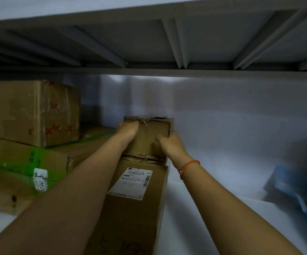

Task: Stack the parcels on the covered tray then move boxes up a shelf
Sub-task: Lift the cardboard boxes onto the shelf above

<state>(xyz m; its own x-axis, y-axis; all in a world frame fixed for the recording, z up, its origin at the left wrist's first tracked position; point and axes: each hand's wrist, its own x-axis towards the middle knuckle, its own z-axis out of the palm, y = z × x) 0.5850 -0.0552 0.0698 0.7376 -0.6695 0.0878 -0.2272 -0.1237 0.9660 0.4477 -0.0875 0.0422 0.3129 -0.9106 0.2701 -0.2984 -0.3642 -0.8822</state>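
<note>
- On the white shelf (213, 183), under the ribbed metal shelf above (149, 70), a small cardboard box (149, 137) sits on the far end of a long cardboard box (136, 199), close to the back wall.
- The left hand (127, 128) holds the small box's left upper edge; its fingers wrap out of sight, so their spread cannot be told.
- The right hand (169, 143) clamps the right side, thumb pressed on the near face, fingers hidden behind the corner.
- Left of the left-hand fingers stands a stack: a taped box with red crosses (33, 111) on a green-taped box (25, 162).
- Judgement: the small box is being seated. Square it with the long box's end, keep both grips level, and release only once it sits flat.
- Right of the right-hand fingers, well apart, lies a blue object (292, 188), too blurred to identify.
</note>
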